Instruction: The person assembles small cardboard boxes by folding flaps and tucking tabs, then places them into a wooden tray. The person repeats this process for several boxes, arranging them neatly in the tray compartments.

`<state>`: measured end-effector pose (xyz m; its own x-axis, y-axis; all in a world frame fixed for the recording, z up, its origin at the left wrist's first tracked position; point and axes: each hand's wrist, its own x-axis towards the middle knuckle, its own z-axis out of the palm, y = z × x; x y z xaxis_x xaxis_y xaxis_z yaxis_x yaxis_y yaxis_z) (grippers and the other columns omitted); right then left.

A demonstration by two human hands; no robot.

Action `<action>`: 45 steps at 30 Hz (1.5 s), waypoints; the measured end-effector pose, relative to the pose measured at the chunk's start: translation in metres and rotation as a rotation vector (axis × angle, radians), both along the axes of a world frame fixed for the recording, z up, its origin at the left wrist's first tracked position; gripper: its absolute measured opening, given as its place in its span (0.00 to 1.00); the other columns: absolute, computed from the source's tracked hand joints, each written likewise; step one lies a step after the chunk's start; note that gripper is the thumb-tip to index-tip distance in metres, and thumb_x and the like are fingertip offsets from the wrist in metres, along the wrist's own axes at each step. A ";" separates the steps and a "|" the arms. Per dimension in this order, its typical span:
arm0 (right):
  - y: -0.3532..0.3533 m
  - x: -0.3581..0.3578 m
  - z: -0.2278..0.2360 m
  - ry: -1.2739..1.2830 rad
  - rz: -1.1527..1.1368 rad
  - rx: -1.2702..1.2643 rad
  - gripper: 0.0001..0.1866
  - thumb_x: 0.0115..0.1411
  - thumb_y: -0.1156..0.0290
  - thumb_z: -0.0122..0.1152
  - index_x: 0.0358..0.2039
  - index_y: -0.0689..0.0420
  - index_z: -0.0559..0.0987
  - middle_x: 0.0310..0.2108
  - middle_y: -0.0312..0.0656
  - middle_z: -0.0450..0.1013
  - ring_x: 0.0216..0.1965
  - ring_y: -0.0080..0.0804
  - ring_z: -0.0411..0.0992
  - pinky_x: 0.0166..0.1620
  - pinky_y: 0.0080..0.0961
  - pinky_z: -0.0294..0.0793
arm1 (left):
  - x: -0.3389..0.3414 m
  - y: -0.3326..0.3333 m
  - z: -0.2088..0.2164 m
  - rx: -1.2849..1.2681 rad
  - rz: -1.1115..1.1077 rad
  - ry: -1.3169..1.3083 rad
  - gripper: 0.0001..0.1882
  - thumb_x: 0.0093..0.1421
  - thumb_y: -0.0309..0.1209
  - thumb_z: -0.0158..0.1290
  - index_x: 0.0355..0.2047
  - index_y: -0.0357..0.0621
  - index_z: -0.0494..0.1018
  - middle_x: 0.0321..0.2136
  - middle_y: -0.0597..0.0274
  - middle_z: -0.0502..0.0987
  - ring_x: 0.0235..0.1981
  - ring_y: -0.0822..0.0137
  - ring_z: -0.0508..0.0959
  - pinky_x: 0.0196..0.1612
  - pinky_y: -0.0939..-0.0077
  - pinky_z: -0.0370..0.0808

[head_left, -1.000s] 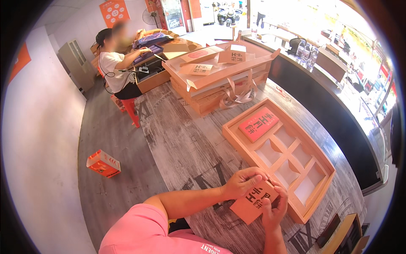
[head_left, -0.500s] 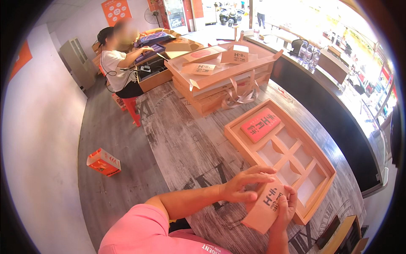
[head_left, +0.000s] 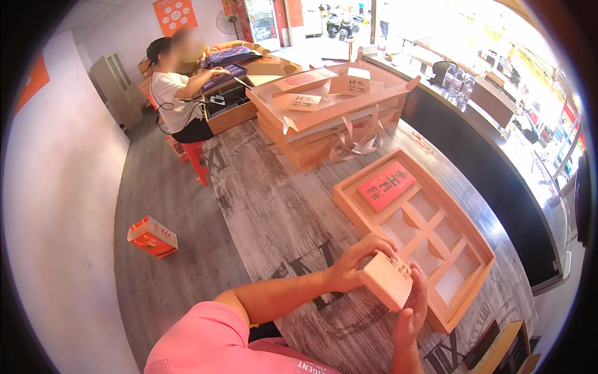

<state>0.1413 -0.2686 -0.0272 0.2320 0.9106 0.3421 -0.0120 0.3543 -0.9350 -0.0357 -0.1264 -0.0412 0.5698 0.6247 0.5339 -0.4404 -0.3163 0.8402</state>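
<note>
**Operator:** Which step is in hand?

**Supervisor:** Judging by the pose, manual forming or checking of the small tan cardboard box [head_left: 387,283] with dark printed characters. Whether its far end is closed cannot be told.

**Operator:** State the grip.

**Supervisor:** Both hands grasp the box. The left hand [head_left: 349,265] grips the upper-left end, fingers over the far edge, thumb hidden. The right hand [head_left: 411,305] bears on the right side, fingers raised along it, thumb near the lower corner.

**Operator:** Where is the box relative to the grip?

**Supervisor:** Between the hands, tilted, a plain face toward the wearer. It is above the grey wood-patterned table [head_left: 268,206], near the left side of the tan compartmented tray [head_left: 352,215]. One flat red rectangular packet [head_left: 386,187] occupies the tray's far end.

**Operator:** What does the next move call for?

**Supervisor:** In my judgement, even, light pressure; excess force may crease the walls.
</note>
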 end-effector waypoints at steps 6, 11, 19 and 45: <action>0.000 -0.002 -0.004 -0.251 -0.087 0.048 0.31 0.68 0.56 0.68 0.61 0.65 0.73 0.66 0.57 0.68 0.66 0.46 0.70 0.67 0.42 0.70 | 0.001 -0.003 -0.009 -0.051 -0.022 0.120 0.21 0.66 0.39 0.64 0.54 0.43 0.74 0.53 0.60 0.74 0.58 0.68 0.74 0.61 0.70 0.70; 0.002 -0.008 -0.005 -0.295 -0.109 0.053 0.20 0.65 0.76 0.65 0.56 0.64 0.76 0.56 0.54 0.76 0.57 0.45 0.76 0.62 0.40 0.73 | 0.001 -0.007 -0.004 -0.219 -0.139 0.276 0.16 0.68 0.36 0.61 0.50 0.41 0.75 0.43 0.66 0.77 0.44 0.76 0.75 0.49 0.75 0.75; 0.001 -0.001 -0.026 -0.365 -0.192 0.065 0.17 0.71 0.71 0.61 0.58 0.63 0.76 0.58 0.52 0.76 0.59 0.44 0.75 0.63 0.39 0.73 | 0.018 -0.020 -0.014 -0.313 -0.059 0.078 0.08 0.74 0.29 0.55 0.49 0.42 0.77 0.42 0.68 0.79 0.43 0.79 0.77 0.49 0.79 0.75; 0.005 -0.005 -0.007 -0.575 -0.195 0.177 0.13 0.66 0.73 0.62 0.50 0.61 0.77 0.55 0.58 0.75 0.54 0.55 0.76 0.58 0.46 0.75 | 0.011 0.007 -0.028 -0.255 -0.284 0.078 0.24 0.60 0.21 0.59 0.58 0.40 0.74 0.57 0.60 0.76 0.61 0.68 0.74 0.67 0.68 0.70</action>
